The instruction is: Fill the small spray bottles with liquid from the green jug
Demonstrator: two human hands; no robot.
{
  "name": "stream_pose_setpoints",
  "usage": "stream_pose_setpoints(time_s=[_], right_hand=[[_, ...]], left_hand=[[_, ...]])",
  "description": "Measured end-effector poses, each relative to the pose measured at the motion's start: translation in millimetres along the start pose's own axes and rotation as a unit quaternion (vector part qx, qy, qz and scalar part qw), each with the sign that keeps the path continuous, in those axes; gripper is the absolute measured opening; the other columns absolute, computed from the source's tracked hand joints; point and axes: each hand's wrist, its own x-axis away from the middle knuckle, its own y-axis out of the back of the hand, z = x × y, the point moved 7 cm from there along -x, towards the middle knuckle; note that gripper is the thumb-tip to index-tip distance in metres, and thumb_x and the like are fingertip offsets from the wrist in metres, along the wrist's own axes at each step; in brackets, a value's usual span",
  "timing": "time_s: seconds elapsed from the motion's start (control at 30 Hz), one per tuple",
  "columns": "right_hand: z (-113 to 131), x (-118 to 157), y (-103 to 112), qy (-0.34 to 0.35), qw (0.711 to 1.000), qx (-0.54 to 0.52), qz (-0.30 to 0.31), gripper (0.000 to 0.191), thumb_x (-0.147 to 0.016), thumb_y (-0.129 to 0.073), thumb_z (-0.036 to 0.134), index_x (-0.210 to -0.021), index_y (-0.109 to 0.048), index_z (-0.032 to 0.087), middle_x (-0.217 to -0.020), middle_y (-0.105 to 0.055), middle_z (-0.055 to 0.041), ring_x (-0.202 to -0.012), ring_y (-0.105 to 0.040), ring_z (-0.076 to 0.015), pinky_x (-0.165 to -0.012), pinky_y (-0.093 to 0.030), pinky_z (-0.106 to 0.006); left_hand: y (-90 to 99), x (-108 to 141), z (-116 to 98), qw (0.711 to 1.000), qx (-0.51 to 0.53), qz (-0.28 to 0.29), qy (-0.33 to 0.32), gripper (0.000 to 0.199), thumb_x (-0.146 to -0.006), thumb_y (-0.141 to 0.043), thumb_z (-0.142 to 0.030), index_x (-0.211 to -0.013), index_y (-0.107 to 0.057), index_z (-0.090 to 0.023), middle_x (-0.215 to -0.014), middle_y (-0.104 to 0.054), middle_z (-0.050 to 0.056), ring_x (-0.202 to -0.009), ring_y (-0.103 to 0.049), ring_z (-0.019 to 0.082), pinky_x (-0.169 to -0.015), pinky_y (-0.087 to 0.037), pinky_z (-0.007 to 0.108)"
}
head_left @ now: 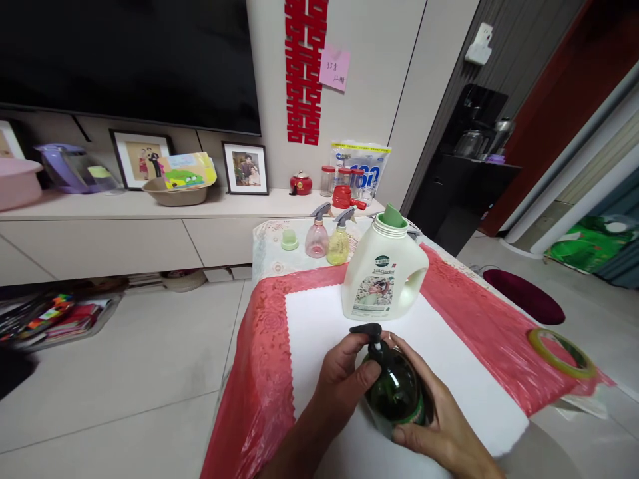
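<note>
A dark green pump bottle (398, 392) with a black pump top stands on the white mat (314, 332), close to me. My left hand (344, 372) is closed about the neck, thumb and fingers on the black collar below the spout. Round the right side of the bottle's body wraps my right hand (434, 412), its thumb low on the front. Just beyond my hands stands a large pale green detergent jug (359, 266), uncapped, with a green spout showing in its mouth. Its green cap (289, 239) rests farther back at the left.
Behind the jug are a pink spray bottle (316, 238) and a yellow spray bottle (339, 245). A roll of tape (542, 346) lies on the red cloth (267, 319) at the right. Jars and a plastic pack (379, 163) stand at the back.
</note>
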Motion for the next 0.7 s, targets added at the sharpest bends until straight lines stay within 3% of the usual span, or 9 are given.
stream_pose_setpoints(time_s=[0.17, 0.27, 0.37, 0.53, 0.7], right_hand=[[-5.4, 2.7, 1.7, -0.024, 0.996, 0.086, -0.009, 0.109, -0.069, -0.082, 0.049, -0.160, -0.024, 0.029, -0.159, -0.025, -0.0083, -0.147, -0.028, -0.0321, -0.122, -0.026, -0.052], [-4.1, 5.2, 3.3, -0.009, 0.990, 0.139, -0.014, 0.106, -0.069, -0.081, 0.048, -0.159, -0.028, 0.030, -0.158, -0.027, -0.0082, -0.147, -0.028, -0.0344, -0.122, -0.024, -0.056], [-2.4, 8.7, 7.4, 0.001, 0.984, 0.175, -0.019, 0.106, -0.069, -0.082, 0.043, -0.159, -0.027, 0.032, -0.157, -0.029, -0.0075, -0.145, -0.031, -0.0354, -0.121, -0.027, -0.055], [-7.6, 17.5, 24.6, 0.010, 0.973, 0.230, -0.023, 0.109, -0.072, -0.081, 0.045, -0.162, -0.020, 0.035, -0.159, -0.026, -0.0062, -0.146, -0.028, -0.0371, -0.121, -0.028, -0.055], [-15.6, 26.0, 56.7, 0.015, 0.970, 0.239, -0.050, 0.109, -0.073, -0.080, 0.049, -0.162, -0.019, 0.031, -0.159, -0.027, -0.0073, -0.146, -0.029, -0.0389, -0.121, -0.029, -0.054]], left_hand=[[10.7, -4.9, 4.1, 0.998, 0.020, -0.061, -0.008, 0.047, -0.064, -0.091, -0.037, -0.105, -0.074, -0.021, -0.099, -0.070, 0.006, -0.097, -0.063, 0.022, -0.089, -0.048, 0.033], [18.1, -5.1, 3.9, 0.992, 0.060, -0.109, 0.015, 0.051, -0.063, -0.091, -0.038, -0.107, -0.073, -0.020, -0.093, -0.071, 0.005, -0.092, -0.064, 0.020, -0.083, -0.048, 0.030], [27.2, -5.7, -3.1, 0.983, 0.102, -0.156, 0.004, 0.048, -0.071, -0.086, -0.043, -0.111, -0.070, -0.021, -0.089, -0.071, 0.003, -0.090, -0.066, 0.018, -0.088, -0.050, 0.032], [44.4, -8.3, -9.7, 0.955, 0.199, -0.217, -0.035, 0.044, -0.075, -0.084, -0.037, -0.114, -0.068, -0.022, -0.103, -0.067, 0.002, -0.087, -0.068, 0.014, -0.098, -0.053, 0.035], [48.9, -10.9, -3.5, 0.942, 0.246, -0.226, -0.029, 0.042, -0.076, -0.083, -0.032, -0.115, -0.069, -0.023, -0.105, -0.067, 0.003, -0.094, -0.069, 0.016, -0.104, -0.052, 0.039]])
